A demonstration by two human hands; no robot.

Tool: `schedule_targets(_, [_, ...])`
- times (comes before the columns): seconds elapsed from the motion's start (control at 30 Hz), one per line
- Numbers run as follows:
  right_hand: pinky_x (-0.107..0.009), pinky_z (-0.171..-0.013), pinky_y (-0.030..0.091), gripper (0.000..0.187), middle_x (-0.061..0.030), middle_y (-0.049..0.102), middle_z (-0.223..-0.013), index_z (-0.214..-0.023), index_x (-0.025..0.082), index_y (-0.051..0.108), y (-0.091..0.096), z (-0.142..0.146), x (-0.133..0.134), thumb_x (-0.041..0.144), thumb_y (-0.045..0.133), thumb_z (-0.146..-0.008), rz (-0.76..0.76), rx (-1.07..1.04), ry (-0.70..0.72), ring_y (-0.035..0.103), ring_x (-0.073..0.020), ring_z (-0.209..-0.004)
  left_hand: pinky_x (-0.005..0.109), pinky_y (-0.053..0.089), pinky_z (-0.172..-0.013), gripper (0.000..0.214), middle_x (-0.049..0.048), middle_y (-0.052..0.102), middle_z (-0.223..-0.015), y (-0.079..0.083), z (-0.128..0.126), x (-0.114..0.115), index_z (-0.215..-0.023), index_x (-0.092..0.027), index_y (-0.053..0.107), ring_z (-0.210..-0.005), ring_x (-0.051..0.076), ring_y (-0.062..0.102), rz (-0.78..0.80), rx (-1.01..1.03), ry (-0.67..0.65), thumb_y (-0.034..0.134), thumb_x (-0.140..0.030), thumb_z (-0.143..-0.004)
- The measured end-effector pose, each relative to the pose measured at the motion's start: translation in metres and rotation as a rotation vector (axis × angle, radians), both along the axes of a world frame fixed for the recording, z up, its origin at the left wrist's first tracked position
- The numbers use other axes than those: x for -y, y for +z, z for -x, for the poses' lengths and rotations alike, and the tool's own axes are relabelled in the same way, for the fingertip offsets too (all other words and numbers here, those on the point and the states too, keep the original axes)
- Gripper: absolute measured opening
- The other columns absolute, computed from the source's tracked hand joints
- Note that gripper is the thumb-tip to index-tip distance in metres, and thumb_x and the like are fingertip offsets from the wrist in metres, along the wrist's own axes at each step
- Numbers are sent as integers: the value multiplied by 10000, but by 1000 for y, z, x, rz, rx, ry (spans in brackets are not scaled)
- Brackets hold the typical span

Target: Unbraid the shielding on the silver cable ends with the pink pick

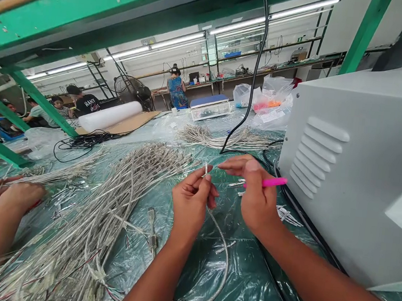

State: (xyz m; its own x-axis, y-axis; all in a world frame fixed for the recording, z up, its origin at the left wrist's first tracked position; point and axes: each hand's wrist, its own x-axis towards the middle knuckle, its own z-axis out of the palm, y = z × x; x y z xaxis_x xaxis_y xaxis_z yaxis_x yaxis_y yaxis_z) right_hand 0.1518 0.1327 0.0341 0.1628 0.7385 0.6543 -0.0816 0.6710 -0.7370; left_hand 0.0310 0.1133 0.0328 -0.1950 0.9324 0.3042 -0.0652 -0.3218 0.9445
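My left hand (191, 200) is closed in a pinch on the end of a grey braided cable (226, 256) with a clear jacket. The cable's tip points up between thumb and forefinger, and its length loops down onto the table. My right hand (259, 197) is closed around a slim pink pen-like tool (275, 182), whose front part is hidden by the fingers. Its fingertips are near the cable tip, apart from it. Left of my hands lies a large pile of similar cables (109, 203), with a USB plug (151, 217) beside it.
A grey machine housing (323, 149) stands close on the right, with black cords along it. Another person's hand (20, 196) works at the far left. Short cable pieces (287, 214) lie near the machine. A green shelf frame (93, 14) spans overhead; a black cord (255, 79) hangs ahead.
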Motion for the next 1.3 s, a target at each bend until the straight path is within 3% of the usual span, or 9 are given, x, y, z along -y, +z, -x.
schedule_targets(0.13, [-266,-578,403,623,-2,512,-607,-694,198,680,5,-7,-4,548,267,-1002,126,-2,-108,500,-130,-613,194,408,-427,304,-24,611,-546,1,-1,2,-1091,-117,685,-396,79,492,7,-28,8,651,-324,-871])
schedule_targets(0.23, [-251,-494,352,485,25,491,-549,-684,192,654,7,-9,-3,511,427,-972,182,10,-79,461,-112,-523,197,399,-424,308,-24,608,-549,1,-2,2,-1086,-113,685,-396,81,490,13,-41,12,654,-329,-868])
schedule_targets(0.33, [-250,-576,432,267,9,619,-678,-763,193,669,8,-6,2,388,581,-923,97,103,23,561,-124,-616,201,389,-423,301,-28,599,-551,0,-1,2,-1071,-114,686,-401,83,488,3,-31,-4,660,-329,-863])
schedule_targets(0.4, [-267,-663,470,199,1,640,-732,-801,197,672,7,-5,5,328,585,-922,7,174,100,591,-137,-685,199,383,-428,291,-36,583,-543,-1,-1,1,-1060,-118,689,-410,81,482,-15,-16,-23,664,-329,-861])
schedule_targets(0.47, [-286,-707,481,261,-2,614,-705,-760,200,655,7,-4,7,318,526,-954,-59,214,134,588,-145,-703,197,378,-429,282,-39,578,-542,-2,0,0,-1048,-125,691,-415,78,477,-27,-3,-31,664,-334,-862])
schedule_targets(0.6, [-305,-704,481,407,-11,553,-654,-658,202,589,5,-4,8,344,416,-998,-63,239,53,557,-151,-675,200,383,-428,317,-29,596,-551,-2,0,0,-1061,-124,689,-408,80,477,-11,-16,-16,673,-363,-854])
schedule_targets(0.93, [-292,-697,478,416,-4,531,-640,-623,202,534,6,-3,9,336,420,-999,-36,276,32,539,-142,-660,206,390,-418,329,-30,588,-540,-2,-1,0,-1041,-123,697,-405,86,476,-12,-32,-3,683,-384,-841])
schedule_targets(1.3, [-303,-710,509,411,-27,601,-712,-742,197,647,2,-2,4,396,400,-1003,40,222,-33,595,-165,-713,229,418,-443,294,3,641,-634,1,-2,2,-1026,-113,694,-431,95,503,-11,-54,-12,688,-339,-837])
